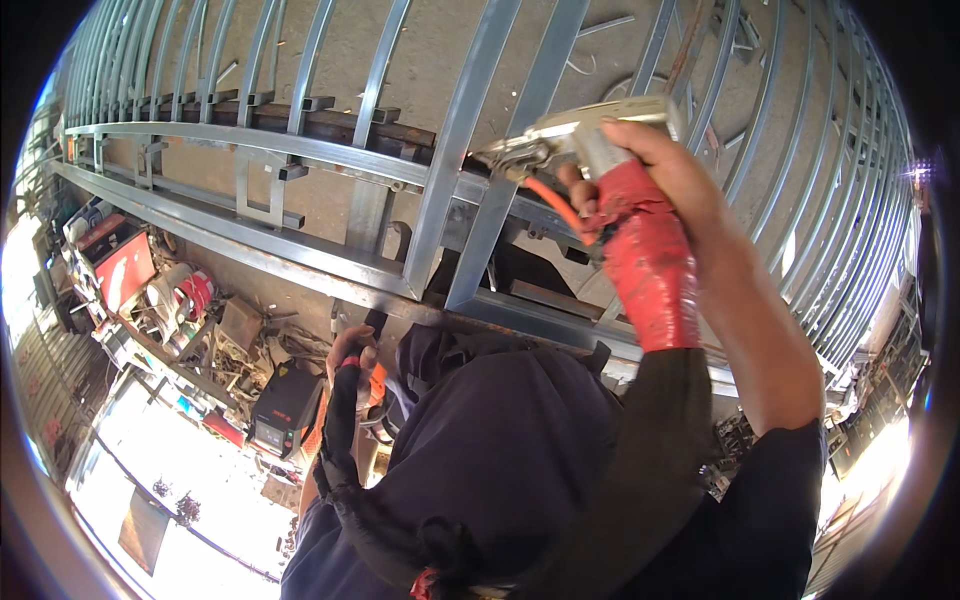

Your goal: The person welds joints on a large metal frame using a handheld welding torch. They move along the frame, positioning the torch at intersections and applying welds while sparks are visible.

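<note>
My right hand (655, 165) is closed around a hand tool (575, 135) with a silver metal head and a red-wrapped handle (650, 265). An orange cable (545, 195) runs from its head. The tool's tip rests against a joint of the grey steel tube frame (455, 150), where an upright bar meets a cross rail. My left hand (350, 352), in a dark sleeve that leaves the fingers bare, grips a dark handle with an orange part (376, 378) just below the frame's lower rail. Dark cloth (500, 450) fills the lower middle and hides what lies under it.
The frame of several parallel steel bars (800, 130) spans the whole upper view over a concrete floor. At the left lie a black box-shaped machine (285, 405), a red case (125, 268) and a pile of scrap metal and tools (235, 340).
</note>
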Demonstrator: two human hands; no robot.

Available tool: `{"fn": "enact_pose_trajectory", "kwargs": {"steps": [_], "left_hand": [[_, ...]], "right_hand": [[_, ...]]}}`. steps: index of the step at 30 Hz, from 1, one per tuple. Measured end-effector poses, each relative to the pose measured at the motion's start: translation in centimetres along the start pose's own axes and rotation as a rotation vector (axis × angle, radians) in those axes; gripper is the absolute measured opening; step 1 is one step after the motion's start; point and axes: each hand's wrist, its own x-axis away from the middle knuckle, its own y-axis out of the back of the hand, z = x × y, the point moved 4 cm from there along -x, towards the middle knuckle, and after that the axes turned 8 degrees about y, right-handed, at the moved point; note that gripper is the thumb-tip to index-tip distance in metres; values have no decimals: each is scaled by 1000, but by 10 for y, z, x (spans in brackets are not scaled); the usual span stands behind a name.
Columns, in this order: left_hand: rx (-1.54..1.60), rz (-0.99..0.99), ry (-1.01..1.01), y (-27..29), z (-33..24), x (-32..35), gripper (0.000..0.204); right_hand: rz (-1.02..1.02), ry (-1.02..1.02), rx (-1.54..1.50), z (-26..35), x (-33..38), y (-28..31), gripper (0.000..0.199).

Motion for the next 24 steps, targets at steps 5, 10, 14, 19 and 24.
{"fn": "enact_pose_trajectory", "kwargs": {"steps": [5,10,14,19,24], "left_hand": [[-19,67,63,7,9,-6,39],[-149,32,86,19,44,-24,35],[-393,45,-193,16,51,-32,33],[-790,151,-259,-30,17,-2,47],[-888,389,-274,-65,18,7,34]], "right_hand": [[-91,290,159,22,45,12,47],[-61,432,74,33,75,40,51],[-9,639,52,36,94,54,50],[-59,868,66,46,131,70,55],[-189,1041,413,45,186,94,64]]}}
